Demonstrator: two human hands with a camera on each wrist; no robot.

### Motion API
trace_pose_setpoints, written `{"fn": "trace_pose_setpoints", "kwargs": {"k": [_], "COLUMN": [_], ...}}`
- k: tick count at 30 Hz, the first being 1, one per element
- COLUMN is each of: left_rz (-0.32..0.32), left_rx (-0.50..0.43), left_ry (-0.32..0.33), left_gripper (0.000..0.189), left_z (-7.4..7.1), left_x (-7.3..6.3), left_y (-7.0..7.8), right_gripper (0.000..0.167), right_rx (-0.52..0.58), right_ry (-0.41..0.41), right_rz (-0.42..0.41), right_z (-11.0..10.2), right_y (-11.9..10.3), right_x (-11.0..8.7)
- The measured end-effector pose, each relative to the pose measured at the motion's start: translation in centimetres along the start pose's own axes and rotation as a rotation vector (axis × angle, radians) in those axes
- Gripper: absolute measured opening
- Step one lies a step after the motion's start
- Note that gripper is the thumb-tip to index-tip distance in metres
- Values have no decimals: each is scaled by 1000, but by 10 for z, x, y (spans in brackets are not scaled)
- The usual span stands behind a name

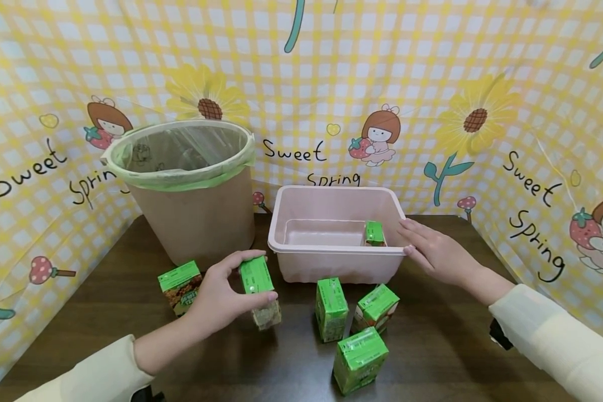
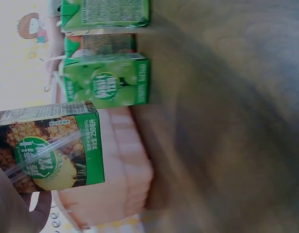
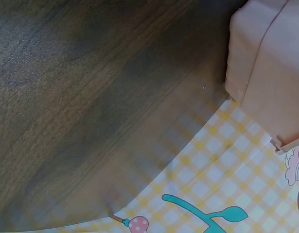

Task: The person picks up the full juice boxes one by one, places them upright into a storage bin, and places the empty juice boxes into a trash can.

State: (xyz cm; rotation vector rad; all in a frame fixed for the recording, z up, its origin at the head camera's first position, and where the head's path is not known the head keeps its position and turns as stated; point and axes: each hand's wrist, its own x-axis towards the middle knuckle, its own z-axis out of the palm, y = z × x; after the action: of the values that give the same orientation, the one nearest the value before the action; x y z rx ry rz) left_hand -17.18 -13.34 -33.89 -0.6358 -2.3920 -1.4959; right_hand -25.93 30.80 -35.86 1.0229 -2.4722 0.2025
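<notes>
In the head view my left hand [image 1: 216,298] grips a pineapple juice box [image 1: 256,276] between thumb and fingers, in front of the pink bin [image 1: 339,268]. The left wrist view shows that box's pineapple print and a wrapped straw across its side [image 2: 47,150]; it appears raised off the table. My right hand [image 1: 434,251] touches the bin's right rim with fairly straight fingers. Inside the bin, at its right end, sits another green-topped juice box [image 1: 374,233]. A box with a brown print [image 1: 178,282] stands just beyond my left wrist, partly hidden by it.
Three juice boxes stand before the bin: a green one [image 1: 331,310], one with a reddish side [image 1: 376,308] and a nearer green one [image 1: 360,360]. A tall lined trash can [image 1: 196,218] is at the back left. Patterned cloth [image 1: 301,84] hangs behind the dark table [image 1: 447,346].
</notes>
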Motion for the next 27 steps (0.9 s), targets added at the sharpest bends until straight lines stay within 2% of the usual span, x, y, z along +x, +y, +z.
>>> {"fn": "trace_pose_setpoints", "kwargs": {"k": [6,12,22,27], "left_rz": [51,115,221,225], "left_rx": [-22,-107,-60,-91], "left_ry": [-1,-8,15,2], "left_gripper": [62,61,59,58], "left_z": [-7,-12,-18,-19], "left_x": [12,30,60,81], "left_y": [14,27,45,51], "right_gripper": [47,47,48,48], "right_rx": [-3,-1,11,5], "right_ry": [-18,-16,-37,-37], "right_rz": [16,17,26,27], "right_z": [-2,-2,-2,-4], "right_y": [-1,-2,-2,-2], "right_x": [1,1,1,1]}}
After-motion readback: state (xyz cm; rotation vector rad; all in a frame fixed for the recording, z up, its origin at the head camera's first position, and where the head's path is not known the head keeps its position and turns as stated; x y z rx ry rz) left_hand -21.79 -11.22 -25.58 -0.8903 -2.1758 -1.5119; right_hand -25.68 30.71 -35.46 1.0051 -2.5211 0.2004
